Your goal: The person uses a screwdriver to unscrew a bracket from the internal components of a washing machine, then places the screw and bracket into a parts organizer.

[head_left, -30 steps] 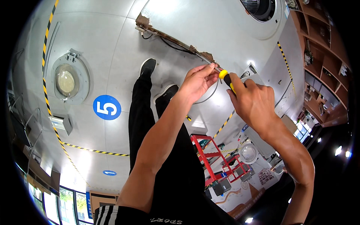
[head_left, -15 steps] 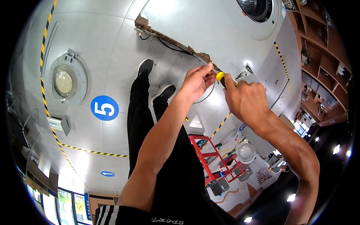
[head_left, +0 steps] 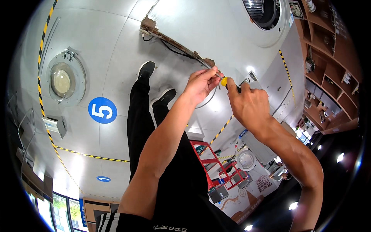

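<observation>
A white washing machine [head_left: 216, 27] fills the upper middle, with a rusty, chipped edge and a round drum opening [head_left: 262, 12]. My right hand [head_left: 249, 106] is closed round the yellow and black handle of a screwdriver [head_left: 224, 81]. Its metal shaft slants up and left to the rusty edge. My left hand [head_left: 201, 86] pinches the shaft close to that edge, thumb and forefinger together, other fingers curled. The tip's exact contact is too small to make out. A black cable [head_left: 174, 49] runs along the edge, and a thin grey hose or wire curves below my left hand.
A round washer door [head_left: 66, 83] lies on the grey floor at left, near a small metal box [head_left: 55, 125]. Yellow and black tape [head_left: 92, 156] marks the floor. A red metal frame [head_left: 210, 160] stands lower right, brown shelves [head_left: 328, 58] far right.
The whole view has shifted slightly, with floor objects now a little further left. Both hands stay at the rusty edge on the screwdriver; the right hand's grip has turned slightly.
</observation>
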The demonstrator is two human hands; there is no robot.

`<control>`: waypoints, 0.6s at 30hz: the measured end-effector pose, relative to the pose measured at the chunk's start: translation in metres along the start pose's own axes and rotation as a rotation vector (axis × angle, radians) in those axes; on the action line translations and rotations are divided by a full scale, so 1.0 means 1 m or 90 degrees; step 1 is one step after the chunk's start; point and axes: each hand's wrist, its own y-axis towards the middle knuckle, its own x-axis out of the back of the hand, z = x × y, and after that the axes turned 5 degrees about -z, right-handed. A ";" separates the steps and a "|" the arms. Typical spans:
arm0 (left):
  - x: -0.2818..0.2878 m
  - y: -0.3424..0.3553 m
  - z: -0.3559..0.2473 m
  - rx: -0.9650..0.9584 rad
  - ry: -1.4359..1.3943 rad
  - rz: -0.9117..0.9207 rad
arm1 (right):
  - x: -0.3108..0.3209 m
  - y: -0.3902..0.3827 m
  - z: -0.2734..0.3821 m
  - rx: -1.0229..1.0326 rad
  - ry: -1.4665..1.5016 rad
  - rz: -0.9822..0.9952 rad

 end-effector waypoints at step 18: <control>-0.004 -0.006 -0.002 -0.020 0.001 -0.033 | -0.004 0.000 -0.001 -0.043 0.174 -0.014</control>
